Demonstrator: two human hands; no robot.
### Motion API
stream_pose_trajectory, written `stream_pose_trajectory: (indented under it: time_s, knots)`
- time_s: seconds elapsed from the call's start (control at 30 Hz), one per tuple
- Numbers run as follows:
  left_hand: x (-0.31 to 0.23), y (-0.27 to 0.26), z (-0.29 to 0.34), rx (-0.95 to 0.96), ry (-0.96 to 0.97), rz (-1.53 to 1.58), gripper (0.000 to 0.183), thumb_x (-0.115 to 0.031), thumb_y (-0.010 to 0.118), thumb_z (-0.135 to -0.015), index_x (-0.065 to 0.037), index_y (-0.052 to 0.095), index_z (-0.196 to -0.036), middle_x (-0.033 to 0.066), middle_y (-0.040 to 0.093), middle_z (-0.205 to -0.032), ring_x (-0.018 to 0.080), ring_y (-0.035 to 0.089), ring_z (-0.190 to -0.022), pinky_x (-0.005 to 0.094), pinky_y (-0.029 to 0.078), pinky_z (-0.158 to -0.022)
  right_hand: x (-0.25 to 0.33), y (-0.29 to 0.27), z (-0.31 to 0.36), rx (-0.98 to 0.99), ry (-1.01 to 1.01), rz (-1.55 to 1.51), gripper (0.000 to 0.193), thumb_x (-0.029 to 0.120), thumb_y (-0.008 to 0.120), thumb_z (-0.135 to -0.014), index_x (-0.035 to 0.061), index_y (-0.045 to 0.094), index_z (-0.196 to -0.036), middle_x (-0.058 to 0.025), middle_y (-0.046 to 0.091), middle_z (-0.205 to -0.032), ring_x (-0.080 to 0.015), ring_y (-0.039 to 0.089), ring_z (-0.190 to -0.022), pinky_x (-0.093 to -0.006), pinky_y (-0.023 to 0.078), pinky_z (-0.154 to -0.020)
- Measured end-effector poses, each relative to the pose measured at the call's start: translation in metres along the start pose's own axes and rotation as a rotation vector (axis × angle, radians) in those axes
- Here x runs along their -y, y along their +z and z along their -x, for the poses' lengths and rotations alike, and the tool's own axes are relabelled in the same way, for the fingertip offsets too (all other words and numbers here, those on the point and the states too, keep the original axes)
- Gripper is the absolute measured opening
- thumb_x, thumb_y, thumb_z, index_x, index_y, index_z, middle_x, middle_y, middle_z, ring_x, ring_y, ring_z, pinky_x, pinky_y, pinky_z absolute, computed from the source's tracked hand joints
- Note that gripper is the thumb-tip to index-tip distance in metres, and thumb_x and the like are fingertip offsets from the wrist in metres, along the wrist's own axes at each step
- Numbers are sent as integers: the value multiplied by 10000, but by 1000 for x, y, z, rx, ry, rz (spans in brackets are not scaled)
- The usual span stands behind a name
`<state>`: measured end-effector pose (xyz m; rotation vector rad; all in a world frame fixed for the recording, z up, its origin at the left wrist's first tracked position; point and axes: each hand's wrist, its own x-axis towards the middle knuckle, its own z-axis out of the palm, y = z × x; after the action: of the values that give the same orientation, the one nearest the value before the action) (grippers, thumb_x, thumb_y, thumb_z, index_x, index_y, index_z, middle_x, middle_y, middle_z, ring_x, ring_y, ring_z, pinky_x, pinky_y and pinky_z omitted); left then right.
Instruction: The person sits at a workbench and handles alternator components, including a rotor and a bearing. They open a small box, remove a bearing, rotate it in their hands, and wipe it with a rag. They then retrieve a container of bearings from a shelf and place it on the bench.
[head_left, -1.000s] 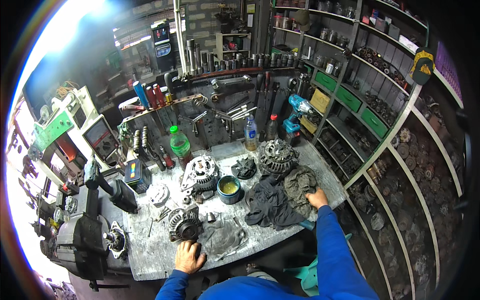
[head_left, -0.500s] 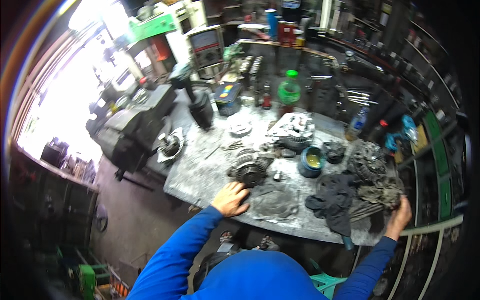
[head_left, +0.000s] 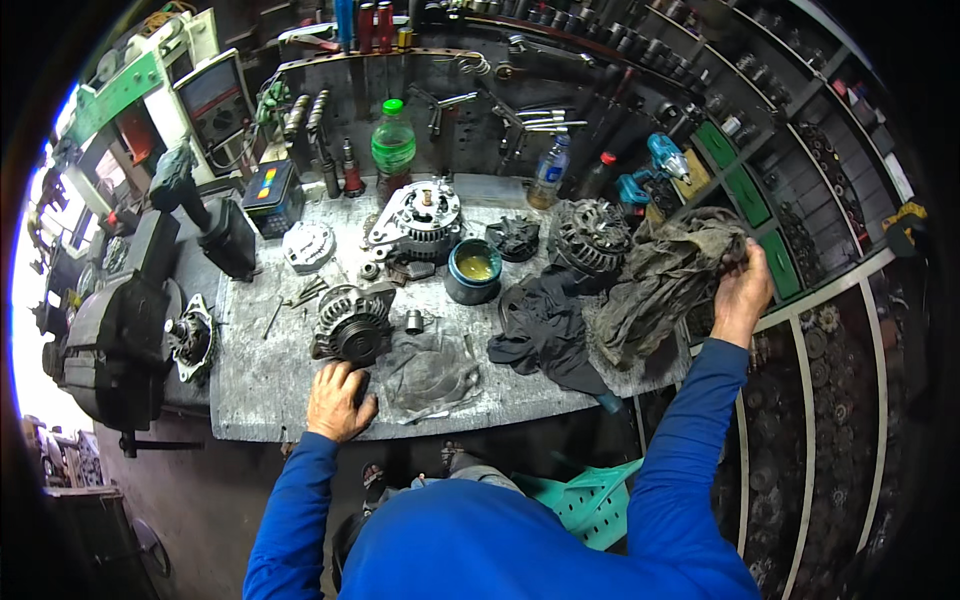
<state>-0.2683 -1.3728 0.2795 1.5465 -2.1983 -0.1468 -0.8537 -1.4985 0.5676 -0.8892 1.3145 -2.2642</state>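
At the table's right end my right hand grips a grey-brown rag, raised partly off the tabletop. My left hand lies flat at the near edge, fingers spread, holding nothing. Just beyond its fingertips sits an alternator part with a pulley. A crumpled clear plastic bag lies to its right, and a small metal sleeve stands close by. Between the bag and the rag a dark cloth is spread out. Behind the cloth stands a blue tub of yellowish grease.
Farther back are a silver alternator housing, another alternator body and a green-capped bottle. A teal cordless drill lies at the back right. A bench vise is at the left, green drawers at the right.
The view has swung to the right. My right hand has lifted the grey-brown rag up from the table; my left hand stays resting by the pulley part.
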Motion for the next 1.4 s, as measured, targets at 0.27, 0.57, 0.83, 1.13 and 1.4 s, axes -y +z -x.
stream_pose_trajectory:
  time_s: [0.27,0.57,0.83,1.13,1.4]
  knots:
    - [-4,-9,-7,19,11,-6,500,-348,784,-827,-54,697,-1222,174,624,-1246,389,568,-1206,498,461,-1039,83,-31,-12,19,-150,-95,315,231,761,-973,-9,734,-1174,-109,736,-1202,-230,686,-1097,-383,521,-1024]
    - [-3,-13,-1,-76,90,29,424,-284,780,-856,-58,691,-1203,145,670,-1284,364,614,-1231,492,499,-1051,85,-47,-9,126,-78,-233,449,333,652,-1017,-50,694,-1249,-220,714,-1274,-347,683,-1210,-474,562,-1041]
    - [15,-135,71,-487,-176,220,333,-106,797,-836,-27,721,-1151,176,719,-1178,361,731,-1023,431,602,-884,89,98,169,456,-368,-395,341,198,592,-1052,-7,652,-1317,-216,676,-1331,-333,662,-1233,-483,545,-1081]
    - [113,-254,159,-707,-472,516,321,-18,764,-893,40,696,-1201,104,689,-1120,151,664,-874,303,559,-827,72,279,383,739,-511,-318,278,77,577,-1073,96,658,-1338,-182,684,-1317,-321,674,-1193,-519,561,-1068]
    - [156,-240,162,-691,-534,1111,528,-57,663,-1033,34,501,-1527,136,651,-1406,112,661,-991,279,549,-938,23,271,443,1395,252,-309,551,304,718,-828,-84,699,-1219,-144,718,-1177,-285,694,-1102,-412,546,-1008]
